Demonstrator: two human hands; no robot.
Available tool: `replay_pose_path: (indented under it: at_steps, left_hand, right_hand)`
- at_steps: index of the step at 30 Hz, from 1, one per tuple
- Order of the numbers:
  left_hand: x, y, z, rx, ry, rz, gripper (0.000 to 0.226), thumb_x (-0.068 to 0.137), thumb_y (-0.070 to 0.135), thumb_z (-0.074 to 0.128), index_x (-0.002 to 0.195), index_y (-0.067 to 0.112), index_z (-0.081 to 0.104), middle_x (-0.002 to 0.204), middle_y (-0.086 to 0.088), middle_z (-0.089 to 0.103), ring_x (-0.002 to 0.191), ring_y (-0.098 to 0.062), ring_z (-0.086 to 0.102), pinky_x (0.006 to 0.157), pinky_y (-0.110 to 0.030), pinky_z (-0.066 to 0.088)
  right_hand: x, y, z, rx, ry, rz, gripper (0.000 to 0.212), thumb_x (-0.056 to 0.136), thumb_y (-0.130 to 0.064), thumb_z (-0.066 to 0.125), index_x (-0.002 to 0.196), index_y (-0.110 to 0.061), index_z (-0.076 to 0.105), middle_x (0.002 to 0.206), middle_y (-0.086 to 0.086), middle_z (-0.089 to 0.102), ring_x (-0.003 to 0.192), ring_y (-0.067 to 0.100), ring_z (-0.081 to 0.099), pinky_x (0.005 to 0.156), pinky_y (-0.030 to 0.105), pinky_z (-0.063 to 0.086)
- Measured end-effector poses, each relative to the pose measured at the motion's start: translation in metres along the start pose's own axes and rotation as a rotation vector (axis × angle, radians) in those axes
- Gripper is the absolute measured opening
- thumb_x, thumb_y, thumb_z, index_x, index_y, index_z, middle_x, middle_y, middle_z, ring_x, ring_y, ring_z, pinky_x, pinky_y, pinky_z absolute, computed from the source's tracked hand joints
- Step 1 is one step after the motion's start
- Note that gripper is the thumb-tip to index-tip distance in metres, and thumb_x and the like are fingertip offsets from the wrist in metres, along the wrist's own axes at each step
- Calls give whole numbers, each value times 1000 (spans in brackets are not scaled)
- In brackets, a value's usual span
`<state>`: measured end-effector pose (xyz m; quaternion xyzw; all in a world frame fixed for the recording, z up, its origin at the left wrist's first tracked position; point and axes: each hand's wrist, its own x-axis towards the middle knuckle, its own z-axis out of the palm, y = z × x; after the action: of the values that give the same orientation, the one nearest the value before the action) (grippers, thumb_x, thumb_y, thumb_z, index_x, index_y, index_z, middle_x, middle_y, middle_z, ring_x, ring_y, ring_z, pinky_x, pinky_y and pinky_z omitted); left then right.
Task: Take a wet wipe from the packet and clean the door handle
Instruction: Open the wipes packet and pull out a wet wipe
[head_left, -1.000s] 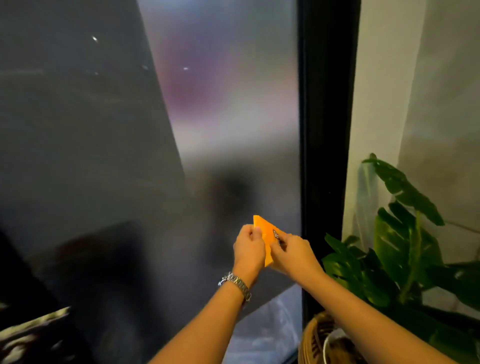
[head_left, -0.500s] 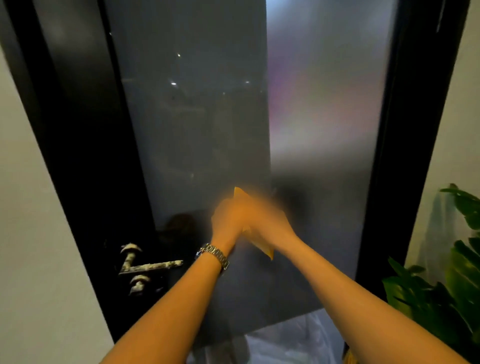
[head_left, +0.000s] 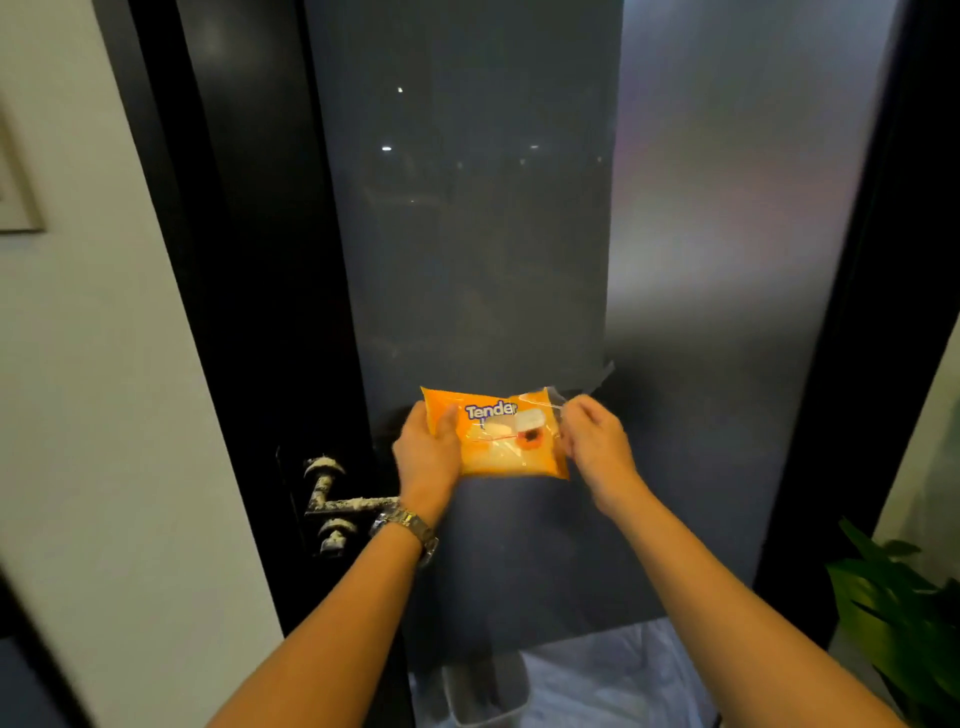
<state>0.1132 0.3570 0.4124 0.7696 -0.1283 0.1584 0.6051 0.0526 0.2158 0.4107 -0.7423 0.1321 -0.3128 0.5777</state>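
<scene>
Head view, near to far. Watch (head_left: 408, 522) on my left wrist, low in frame at 7 o'clock. Left hand (head_left: 428, 452) grips the orange packet (head_left: 493, 436) at its 9 o'clock end, thumb curled over the printed face, fingers hidden behind it. Right hand (head_left: 597, 441) sits at the packet's 3 o'clock end; its fingertips are closed in a pinch on the clear seal flap (head_left: 540, 401), which stands lifted off the packet toward 1 o'clock. Packet's long axis runs 9-to-3 between the two hands, face toward me. A white opening (head_left: 530, 418) shows under the flap, just at 9 o'clock from my right fingertips; whether a wipe already pokes out I cannot tell. Judgement: the right hand is the nearer one for drawing a wipe, a short reach toward 9 o'clock along the packet's axis. Door handle (head_left: 353, 503), speckled with white grime, lies beyond at 8 o'clock from the packet, just beside my left wrist, lever pointing to 3 o'clock. Dark door glass (head_left: 467, 234) is farthest back.
</scene>
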Motion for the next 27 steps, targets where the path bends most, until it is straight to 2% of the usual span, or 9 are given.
replay_pose_path:
  at_steps: [5, 7, 8, 9, 12, 16, 19, 23, 27]
  left_hand:
    - [0, -1, -9, -188, -159, -97, 9, 92, 31, 50, 90, 26, 58, 104, -11, 68, 93, -26, 66, 85, -48, 54]
    - [0, 0, -8, -160, -170, -76, 9, 92, 33, 50, 85, 29, 55, 102, -11, 68, 91, -26, 67, 83, -47, 55]
    - [0, 0, -7, -147, -167, -72, 10, 92, 33, 50, 84, 29, 54, 102, -11, 68, 90, -26, 67, 82, -47, 56]
    - [-1, -1, -7, -146, -163, -79, 10, 91, 34, 50, 84, 29, 54, 101, -12, 68, 89, -26, 67, 82, -47, 56]
    - [-1, -3, -5, -154, -119, -102, 15, 90, 35, 52, 84, 22, 53, 97, -12, 67, 89, -27, 67, 79, -44, 57]
    - [2, -2, -6, 69, -37, -42, 27, 90, 28, 55, 106, 8, 47, 99, -7, 60, 84, -23, 61, 62, -24, 49]
    - [1, -1, -5, 309, -26, 1, 43, 88, 27, 56, 123, 11, 35, 121, -11, 53, 100, -28, 58, 75, -37, 49]
    - [0, 3, -5, 642, 12, 240, 34, 91, 30, 48, 118, 10, 45, 126, -11, 46, 115, -27, 43, 90, -38, 39]
    - [5, 5, -4, 755, -250, 501, 27, 93, 29, 45, 106, 12, 62, 117, -5, 54, 112, -22, 42, 86, -30, 29]
  right_hand:
    - [12, -2, -13, -94, -86, 45, 26, 91, -18, 42, 66, -15, 41, 74, 4, 47, 69, 15, 42, 60, 27, 34]
    - [18, -1, -10, -89, -136, 190, 15, 89, -28, 44, 84, -15, 47, 95, 6, 54, 88, 21, 54, 75, 33, 44]
    - [19, -1, -9, -51, -185, 271, 22, 88, -32, 44, 95, -12, 49, 102, 8, 58, 96, 24, 58, 79, 38, 47]
    - [21, 0, -8, 3, -242, 340, 29, 88, -34, 42, 102, -9, 50, 102, 11, 61, 96, 26, 61, 79, 39, 50]
    - [19, -4, -8, 172, -370, 407, 27, 96, -34, 34, 87, -13, 50, 85, 9, 62, 78, 21, 61, 70, 33, 50]
    - [16, -8, -2, 191, -471, 359, 27, 91, -45, 51, 97, -22, 63, 89, 1, 71, 85, 17, 67, 72, 32, 53]
    - [17, -3, 10, 133, -347, 321, 32, 91, -22, 58, 120, -9, 55, 105, 10, 67, 90, 24, 67, 79, 39, 55]
    - [20, -3, 16, 124, -225, 331, 21, 98, -20, 45, 117, -13, 45, 107, 10, 59, 98, 30, 63, 78, 42, 54]
    - [25, -4, 15, 130, -162, 274, 24, 100, -20, 41, 122, -12, 44, 105, 7, 53, 93, 25, 58, 68, 34, 51]
